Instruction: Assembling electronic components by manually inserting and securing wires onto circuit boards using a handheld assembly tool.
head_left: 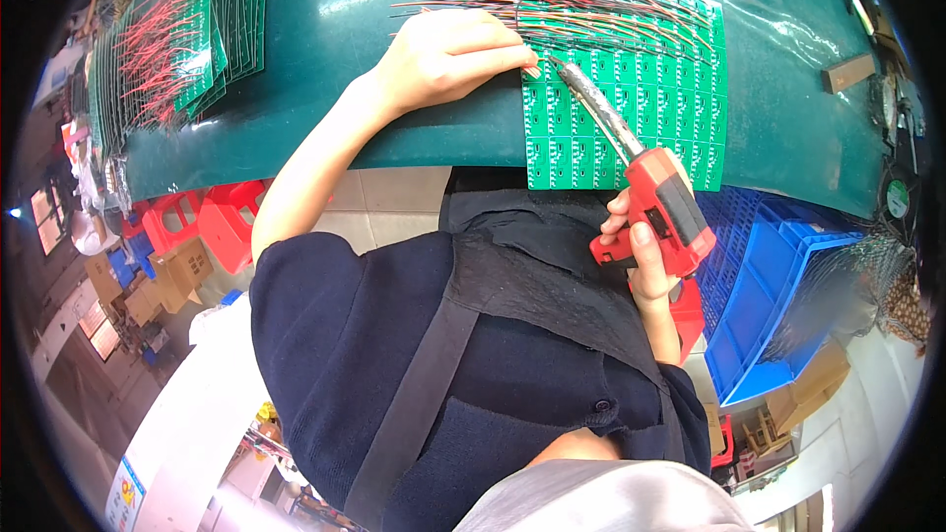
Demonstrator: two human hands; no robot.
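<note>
Nearest, a pale cap fills the lower edge, with a dark top and a black apron beyond it. The right hand is wrapped around the handle of a red and black soldering gun, its metal barrel slanting away to the left. Under the barrel, a green circuit board panel lies flat on the dark green surface, divided into many small units. At the panel's left edge, apart from the right hand, the left hand reaches in with its fingertips close together; I cannot tell whether they are clamped on a wire. The gun's tip is just beside them, over the panel; contact is too small to make out. Red and black wires lie across the panel's far part and stick out past its left edge. Well to the left, more green boards stand in a row with red wires, and a small brown block lies toward the right end
</note>
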